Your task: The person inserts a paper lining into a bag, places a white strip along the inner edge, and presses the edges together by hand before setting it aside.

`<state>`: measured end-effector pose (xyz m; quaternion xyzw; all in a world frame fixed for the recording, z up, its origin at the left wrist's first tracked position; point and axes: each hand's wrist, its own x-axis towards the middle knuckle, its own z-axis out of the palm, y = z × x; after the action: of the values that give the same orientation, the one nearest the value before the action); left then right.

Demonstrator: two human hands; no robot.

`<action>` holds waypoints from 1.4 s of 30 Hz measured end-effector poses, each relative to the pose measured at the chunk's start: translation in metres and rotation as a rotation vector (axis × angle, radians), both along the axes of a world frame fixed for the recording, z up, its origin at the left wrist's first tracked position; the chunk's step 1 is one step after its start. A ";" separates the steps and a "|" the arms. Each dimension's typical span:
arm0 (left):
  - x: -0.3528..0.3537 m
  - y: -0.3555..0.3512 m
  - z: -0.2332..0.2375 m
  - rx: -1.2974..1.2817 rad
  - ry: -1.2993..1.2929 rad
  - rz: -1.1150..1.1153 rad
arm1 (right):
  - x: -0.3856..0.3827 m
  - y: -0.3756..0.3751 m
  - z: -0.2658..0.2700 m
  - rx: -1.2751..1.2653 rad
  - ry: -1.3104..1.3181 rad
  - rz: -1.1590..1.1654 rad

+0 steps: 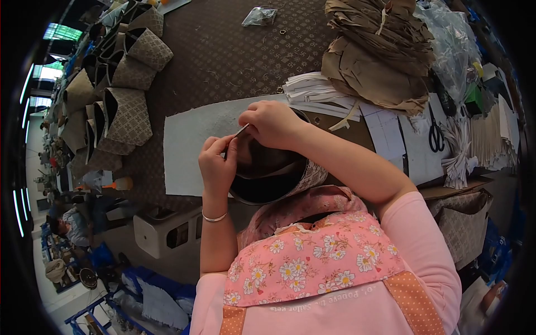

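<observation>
A rounded bag body [315, 174] with a patterned outside and a dark inside lies in front of my chest, its opening facing me. My left hand [218, 162] is closed in a pinch at the far left of the opening, thumb and fingers on the bag's edge. Just beyond, my right hand [272, 123] pinches the same edge, its fingertips close to the left ones. A thin, light-edged sliver shows between the two hands; I cannot make out whether it is a separate piece. Under the bag lies a pale grey sheet [184, 148].
Patterned bag bodies [128, 114] stand stacked at left. Brown sheets [379, 61] are piled at back right, beside white strips [312, 86]. Black scissors [436, 134] lie at right, near clear plastic [449, 39]. A white stool [159, 231] stands below the table; a person [75, 226] is farther left.
</observation>
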<state>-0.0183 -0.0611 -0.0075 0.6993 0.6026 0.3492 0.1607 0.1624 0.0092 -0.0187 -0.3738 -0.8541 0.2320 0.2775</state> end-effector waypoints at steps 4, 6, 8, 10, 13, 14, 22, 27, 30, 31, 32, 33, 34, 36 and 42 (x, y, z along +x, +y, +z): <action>0.001 0.000 -0.001 0.016 -0.002 0.000 | 0.000 0.000 0.003 -0.022 -0.011 -0.001; 0.002 0.000 -0.001 0.011 -0.017 0.035 | 0.000 0.000 0.005 -0.037 -0.019 -0.002; 0.004 0.000 -0.001 0.014 -0.031 0.040 | 0.001 0.000 0.010 -0.079 -0.051 0.008; 0.004 0.000 -0.002 0.017 -0.045 0.045 | 0.003 0.000 0.012 -0.122 -0.082 0.019; 0.003 0.001 -0.002 -0.002 -0.051 0.029 | 0.004 0.000 0.010 -0.125 -0.054 0.021; 0.003 0.001 -0.001 -0.010 -0.062 0.022 | 0.003 0.000 0.009 -0.110 -0.056 0.009; 0.008 0.008 0.003 -0.035 -0.099 0.005 | 0.001 0.002 0.003 -0.034 -0.020 -0.029; 0.010 0.011 0.005 -0.073 -0.015 0.044 | 0.007 0.004 0.009 -0.035 -0.114 -0.030; 0.014 0.014 0.004 -0.099 -0.122 0.030 | 0.016 0.009 0.006 -0.030 -0.167 -0.048; 0.015 0.016 0.005 -0.101 -0.123 0.029 | 0.017 0.010 0.006 -0.033 -0.168 -0.049; 0.016 0.018 0.006 -0.114 -0.095 -0.006 | 0.018 0.012 0.005 -0.041 -0.172 -0.051; 0.016 0.020 0.007 -0.125 -0.067 -0.041 | 0.018 0.012 0.005 -0.049 -0.175 -0.053; 0.016 0.022 0.006 -0.124 -0.067 -0.041 | 0.017 0.012 0.005 -0.048 -0.175 -0.053; 0.014 0.026 0.004 -0.091 0.052 -0.053 | 0.016 0.011 0.003 -0.047 -0.136 -0.076; 0.013 0.024 0.004 -0.010 0.101 -0.099 | 0.015 0.015 -0.005 -0.043 -0.072 -0.071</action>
<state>-0.0051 -0.0368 -0.0035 0.7441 0.5764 0.3022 0.1506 0.1778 0.0240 -0.0240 -0.4179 -0.8445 0.2267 0.2466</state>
